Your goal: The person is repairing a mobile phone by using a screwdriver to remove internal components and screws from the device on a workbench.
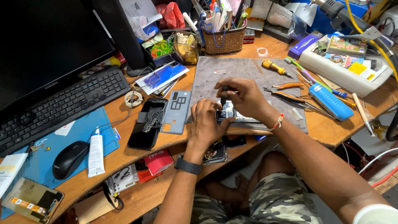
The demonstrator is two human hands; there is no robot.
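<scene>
An opened phone (pixel 232 115) lies on the grey work mat (pixel 244 70) near the desk's front edge. My left hand (pixel 206 122) rests on the phone's left end and holds it steady. My right hand (pixel 242 97) pinches a thin dark screwdriver (pixel 223 98) upright, its tip down on the phone's upper part. Most of the phone is hidden under both hands.
A grey phone back cover (pixel 176 112) and a black phone (pixel 147 124) lie left of the mat. Tweezers (pixel 290 97), a yellow-handled screwdriver (pixel 275 67) and a blue tool (pixel 329 101) lie on the right. Keyboard (pixel 62 108), mouse (pixel 69 159) and glue tube (pixel 96 152) occupy the left.
</scene>
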